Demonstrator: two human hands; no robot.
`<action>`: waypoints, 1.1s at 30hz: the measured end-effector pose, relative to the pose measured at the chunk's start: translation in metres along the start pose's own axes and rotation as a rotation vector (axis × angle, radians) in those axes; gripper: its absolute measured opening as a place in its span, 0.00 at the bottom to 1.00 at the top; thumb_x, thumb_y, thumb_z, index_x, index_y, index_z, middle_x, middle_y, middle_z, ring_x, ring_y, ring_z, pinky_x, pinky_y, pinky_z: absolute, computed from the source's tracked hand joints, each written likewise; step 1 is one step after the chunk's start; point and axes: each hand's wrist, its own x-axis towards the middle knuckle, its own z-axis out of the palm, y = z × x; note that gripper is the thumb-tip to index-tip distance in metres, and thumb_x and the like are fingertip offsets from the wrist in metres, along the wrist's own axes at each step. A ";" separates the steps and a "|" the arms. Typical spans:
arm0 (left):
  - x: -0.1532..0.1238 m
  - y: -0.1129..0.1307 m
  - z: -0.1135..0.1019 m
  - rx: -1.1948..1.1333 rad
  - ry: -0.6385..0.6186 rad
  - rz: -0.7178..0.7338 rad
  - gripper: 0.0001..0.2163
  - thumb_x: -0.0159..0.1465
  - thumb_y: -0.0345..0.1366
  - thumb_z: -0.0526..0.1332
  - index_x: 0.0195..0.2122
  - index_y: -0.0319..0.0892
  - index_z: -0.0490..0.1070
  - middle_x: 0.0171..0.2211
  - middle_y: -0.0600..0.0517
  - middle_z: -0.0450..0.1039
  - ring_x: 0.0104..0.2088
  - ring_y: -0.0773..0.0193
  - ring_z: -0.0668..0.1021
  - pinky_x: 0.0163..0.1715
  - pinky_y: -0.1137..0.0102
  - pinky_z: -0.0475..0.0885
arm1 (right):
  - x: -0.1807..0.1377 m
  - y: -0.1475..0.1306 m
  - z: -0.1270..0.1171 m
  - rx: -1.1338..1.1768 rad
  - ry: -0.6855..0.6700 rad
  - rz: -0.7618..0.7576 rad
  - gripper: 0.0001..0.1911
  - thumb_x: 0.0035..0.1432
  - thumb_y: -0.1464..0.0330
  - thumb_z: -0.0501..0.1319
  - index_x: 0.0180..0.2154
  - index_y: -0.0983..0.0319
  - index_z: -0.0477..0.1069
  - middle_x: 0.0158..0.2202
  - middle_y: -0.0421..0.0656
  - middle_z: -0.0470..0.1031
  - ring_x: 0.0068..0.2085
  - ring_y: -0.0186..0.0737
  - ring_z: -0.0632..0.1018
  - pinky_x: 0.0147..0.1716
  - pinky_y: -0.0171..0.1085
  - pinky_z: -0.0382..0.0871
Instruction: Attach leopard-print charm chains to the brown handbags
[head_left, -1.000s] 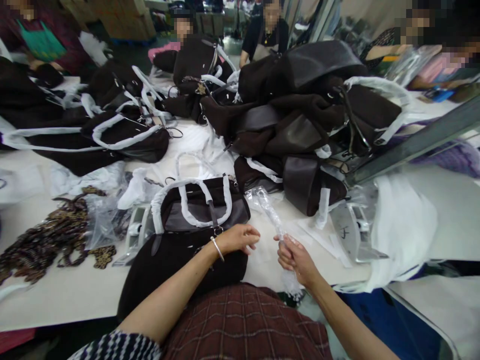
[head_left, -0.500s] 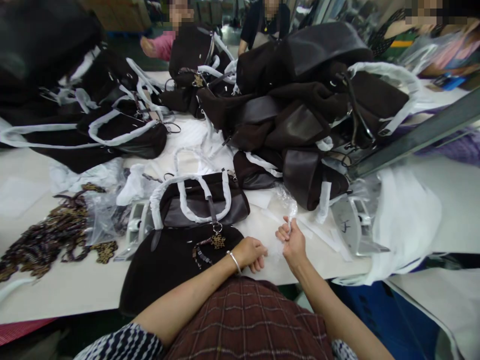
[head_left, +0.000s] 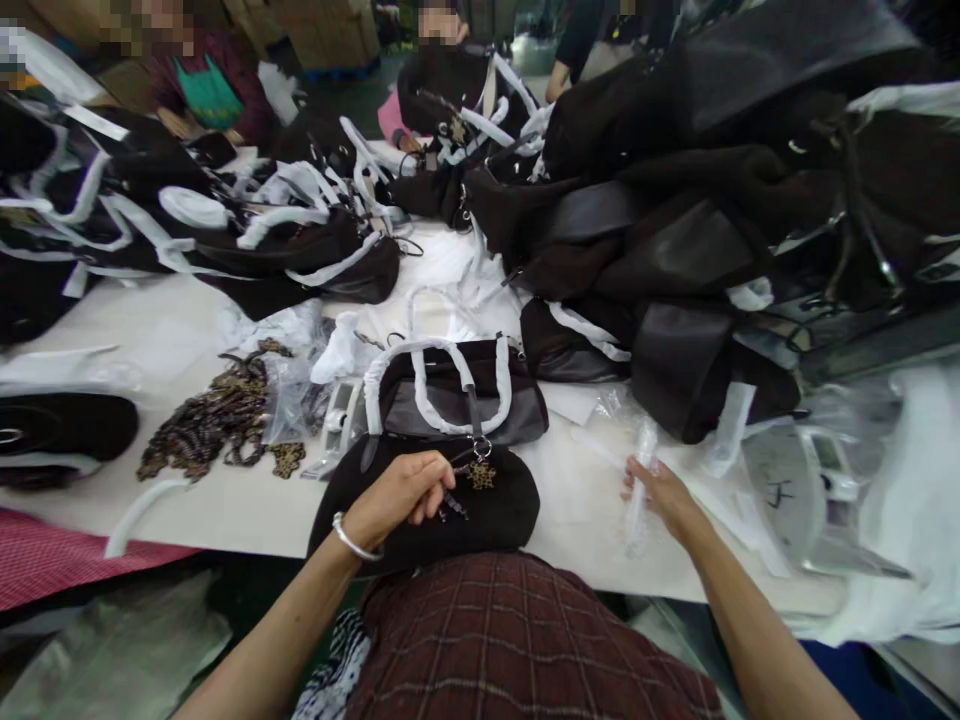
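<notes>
A dark brown handbag (head_left: 345,515) lies at the table's front edge, its handles (head_left: 431,410) wrapped in white. From one handle hangs a bag charm (head_left: 481,474) with a flower-like pendant and beaded strands. My left hand (head_left: 416,488), wearing a silver bangle, is over the bag with curled fingers closed on the charm's strap; the fingertips are partly hidden. To the right of the bag, my right hand (head_left: 664,495) grips a bunched, clear plastic bag (head_left: 639,510) just above the white tabletop (head_left: 574,500).
Charms (head_left: 214,415) lie heaped at left, beside a tape dispenser (head_left: 341,425). Another dispenser (head_left: 825,500) stands at right. Piled brown handbags (head_left: 675,230) fill the back right, with more wrapped bags (head_left: 315,250) at back left. Co-workers (head_left: 217,95) are across the table.
My view has turned left. My left hand has moved left over the handbag to the charm's strap. My right hand has moved away from it, with the plastic now hanging lengthwise.
</notes>
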 end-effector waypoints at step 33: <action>0.029 -0.039 0.040 0.623 0.449 0.197 0.10 0.61 0.41 0.61 0.41 0.45 0.72 0.41 0.50 0.72 0.43 0.59 0.72 0.44 0.66 0.64 | -0.099 -0.118 0.117 0.030 -0.519 -0.192 0.13 0.51 0.59 0.68 0.30 0.64 0.75 0.24 0.40 0.76 0.19 0.30 0.71 0.20 0.31 0.69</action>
